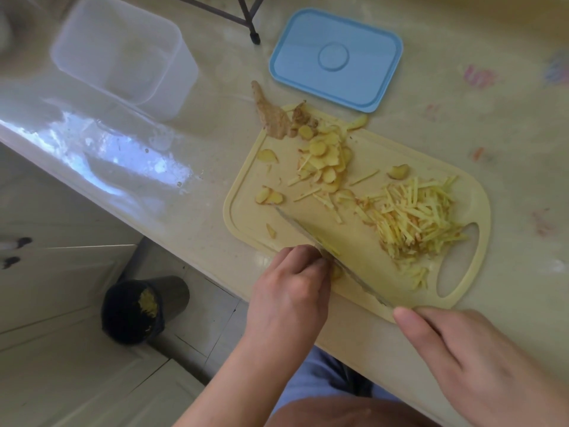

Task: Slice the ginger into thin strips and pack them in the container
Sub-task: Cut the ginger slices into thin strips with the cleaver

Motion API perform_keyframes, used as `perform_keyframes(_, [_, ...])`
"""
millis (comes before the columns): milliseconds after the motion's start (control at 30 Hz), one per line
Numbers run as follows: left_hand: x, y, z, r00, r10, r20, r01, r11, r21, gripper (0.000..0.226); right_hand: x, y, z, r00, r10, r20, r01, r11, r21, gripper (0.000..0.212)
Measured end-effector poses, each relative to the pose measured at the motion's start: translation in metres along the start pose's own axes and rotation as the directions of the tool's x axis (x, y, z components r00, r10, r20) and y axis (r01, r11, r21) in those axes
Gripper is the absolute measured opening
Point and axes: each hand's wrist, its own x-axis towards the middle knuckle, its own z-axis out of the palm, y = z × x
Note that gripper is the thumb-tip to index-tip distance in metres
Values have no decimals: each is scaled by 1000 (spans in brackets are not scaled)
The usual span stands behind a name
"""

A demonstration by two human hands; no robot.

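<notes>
Two hands are working at the near edge of a pale counter (431, 124). Far left, a clear rectangular plastic container (123, 53) is sitting lidless, with no ginger visibly packed in it. Below, a dark bin (135, 309) is standing on the floor. The left hand (289, 291) is curling its fingers over a small ginger piece, hardly visible beneath them, on the yellow plastic cutting board (474, 192). Alongside, the knife blade (332, 254) is lying against those knuckles. Beyond it, sliced ginger rounds (323, 155) are waiting, and a blue lid (335, 60) is resting farther back. Rightward, a heap of thin ginger strips (415, 217) is piling up. The right hand (480, 359) is gripping the knife handle, forefinger extended. Slicing looks about half done; the next cut calls for tucked fingertips and narrow spacing.
</notes>
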Motion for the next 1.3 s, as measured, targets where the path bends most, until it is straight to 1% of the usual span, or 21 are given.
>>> perform_keyframes(67, [0,1,1,1000,-19,8,19,1000,9,22,-8,-3,-5,1000,8,-28,-7,1000,26,80])
perform_keyframes(233, [2,0,1,998,-23,55,20,999,49,12,-14,-2,-3,996,18,-82,-14,999,43,79])
perform_keyframes(333, [3,0,1,999,-1,51,-1,999,42,12,-4,2,0,999,22,-25,-22,1000,20,83])
perform_keyframes(400, [2,0,1,999,1,44,-3,999,39,12,2,2,4,1000,4,-15,-3,999,34,82])
perform_keyframes(467, [0,1,0,999,-8,52,6,999,51,12,0,-2,3,1000,24,-16,-23,998,65,81])
perform_keyframes(533, [0,2,0,998,-9,60,4,997,75,15,-9,-7,-2,996,59,-66,-54,995,80,85])
perform_keyframes(600, [1,3,0,998,-13,65,7,996,92,18,-16,-8,-5,992,54,-116,-45,996,79,89])
perform_keyframes(667, [1,3,1,998,-16,63,10,996,93,18,-16,-7,-3,996,57,-69,-52,996,74,88])
perform_keyframes(767, [1,2,0,998,-3,62,-2,997,81,15,-5,-2,4,998,47,-44,-45,997,56,94])
perform_keyframes(867, [1,1,0,999,0,39,-3,997,73,18,7,-4,8,1000,-18,-9,18,997,73,79])
perform_keyframes(933, [0,2,0,1000,-14,28,12,998,64,21,5,-4,6,999,-1,-33,4,996,92,75])
perform_keyframes(967, [0,3,0,999,-20,25,18,998,66,22,0,-5,4,999,17,-43,-13,995,97,76])
perform_keyframes(1033, [-1,3,1,999,-27,34,24,997,75,24,-12,-6,-1,997,45,-68,-39,996,85,86])
perform_keyframes(1100, [-2,3,2,998,-30,46,26,997,78,24,-18,-4,-1,993,36,-116,-29,998,63,93])
perform_keyframes(1133, [-2,3,2,998,-30,47,26,997,77,24,-16,-2,-1,992,27,-126,-20,998,58,92])
perform_keyframes(1233, [-3,3,2,999,-22,34,19,997,74,21,-2,0,7,999,-17,-37,20,998,58,81])
perform_keyframes(1300, [-5,2,3,1000,-11,28,9,997,73,17,6,2,9,999,-40,-24,41,998,50,72])
